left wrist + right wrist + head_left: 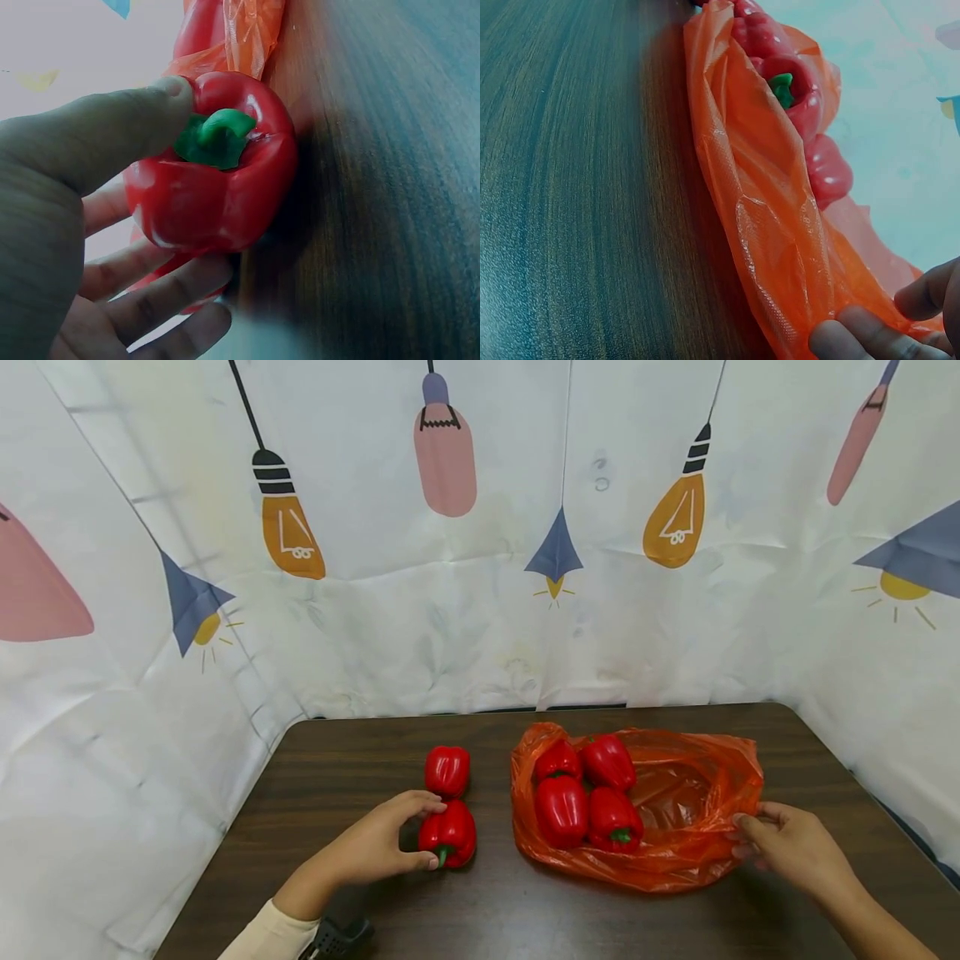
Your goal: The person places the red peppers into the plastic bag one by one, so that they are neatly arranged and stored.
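Observation:
My left hand (390, 842) holds a red bell pepper (455, 831) on the table, thumb by its green stem (217, 139) and fingers along the far side. Just behind it lies a second red bell pepper (447, 770), near my fingertips. To the right, an orange plastic bag (637, 870) lies with its mouth spread wide. Several red bell peppers (562, 810) are grouped in its left part. At the bag's right edge, my right hand (798, 847) pinches the thin plastic between thumb and fingers; the right wrist view shows the fingertips (836, 341) against the orange film.
The dark wood-grain table (337, 760) has rounded far corners. A white cloth (450, 635) printed with lamps and bulbs hangs behind it and along both sides. A dark band with a small device (341, 937) is on the left wrist, below a cream sleeve (273, 933).

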The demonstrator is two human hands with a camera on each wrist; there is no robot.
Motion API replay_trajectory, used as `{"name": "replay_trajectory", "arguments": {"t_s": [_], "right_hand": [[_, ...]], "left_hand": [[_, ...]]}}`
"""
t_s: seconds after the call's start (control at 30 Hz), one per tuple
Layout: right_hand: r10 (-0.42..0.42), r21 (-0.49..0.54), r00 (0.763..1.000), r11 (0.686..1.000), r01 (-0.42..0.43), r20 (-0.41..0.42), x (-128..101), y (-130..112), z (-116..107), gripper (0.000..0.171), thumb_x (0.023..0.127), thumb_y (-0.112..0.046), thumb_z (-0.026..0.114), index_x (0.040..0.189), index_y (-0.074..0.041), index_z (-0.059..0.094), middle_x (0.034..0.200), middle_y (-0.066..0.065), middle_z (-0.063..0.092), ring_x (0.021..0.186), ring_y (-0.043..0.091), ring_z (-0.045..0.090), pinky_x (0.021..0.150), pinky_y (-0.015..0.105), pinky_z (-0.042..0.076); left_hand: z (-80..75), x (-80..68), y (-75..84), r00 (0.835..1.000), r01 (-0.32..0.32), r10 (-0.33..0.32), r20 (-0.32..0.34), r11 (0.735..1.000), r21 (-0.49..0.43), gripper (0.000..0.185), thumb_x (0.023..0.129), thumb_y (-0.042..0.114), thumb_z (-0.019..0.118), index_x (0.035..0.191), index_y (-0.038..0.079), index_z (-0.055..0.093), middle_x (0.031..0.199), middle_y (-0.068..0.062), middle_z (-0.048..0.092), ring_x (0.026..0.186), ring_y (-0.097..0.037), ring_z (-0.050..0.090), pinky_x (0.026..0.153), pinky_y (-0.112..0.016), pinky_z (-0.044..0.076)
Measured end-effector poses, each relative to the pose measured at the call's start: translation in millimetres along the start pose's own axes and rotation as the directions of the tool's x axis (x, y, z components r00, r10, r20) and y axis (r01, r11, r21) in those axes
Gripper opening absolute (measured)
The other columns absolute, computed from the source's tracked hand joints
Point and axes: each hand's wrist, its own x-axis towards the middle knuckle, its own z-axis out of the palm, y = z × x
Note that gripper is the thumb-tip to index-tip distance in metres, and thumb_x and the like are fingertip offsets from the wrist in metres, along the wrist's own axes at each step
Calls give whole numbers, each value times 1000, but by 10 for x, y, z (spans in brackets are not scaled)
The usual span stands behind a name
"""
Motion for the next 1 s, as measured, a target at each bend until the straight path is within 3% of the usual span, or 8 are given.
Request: {"name": "replay_trajectory", "arguments": {"t_s": [0.13, 0.33, 0.6, 0.8, 1.0], "right_hand": [[-7, -7, 1000, 1000, 7, 2, 6, -4, -10, 66, 109, -37, 49, 141, 20, 42, 98, 11, 77, 82, 21, 73, 67, 35, 59], [-3, 3, 1000, 1000, 3, 4, 7, -10, -13, 66, 108, -37, 50, 141, 19, 41, 100, 12, 77, 83, 20, 73, 67, 35, 59], [-7, -5, 1000, 1000, 7, -13, 12, -1, -9, 60, 109, -37, 49, 137, 16, 50, 95, 11, 77, 81, 22, 72, 66, 35, 58], [-4, -18, 1000, 1000, 4, -13, -1, -7, -8, 64, 109, -38, 49, 140, 18, 44, 94, 11, 77, 80, 23, 72, 66, 35, 58], [4, -28, 1000, 1000, -5, -15, -11, -3, -10, 64, 109, -39, 49, 139, 17, 47, 92, 10, 77, 79, 24, 71, 66, 36, 57]], "left_hand": [[-11, -3, -16, 1000, 8, -8, 17, 1000, -28, 64, 84, 39, 85, 138, 17, 58, 149, 2, 52, 126, -18, 56, 104, -51, 48], [-36, 20, -28, 998, 42, -40, 41, 998, -53, 60, 84, 43, 85, 134, 20, 59, 140, 9, 59, 120, -17, 58, 101, -47, 51], [-37, 50, -30, 997, 47, -43, 59, 997, -67, 58, 81, 45, 87, 126, 22, 58, 143, 4, 59, 126, -19, 58, 104, -50, 49], [9, 64, -16, 997, 51, -45, 66, 995, -91, 69, 81, 44, 87, 138, 20, 56, 130, 7, 64, 117, -18, 63, 97, -42, 54], [62, 95, 23, 998, 35, -31, 55, 997, -67, 75, 81, 47, 86, 143, 17, 57, 134, 7, 61, 119, -19, 60, 99, -45, 53]]}}
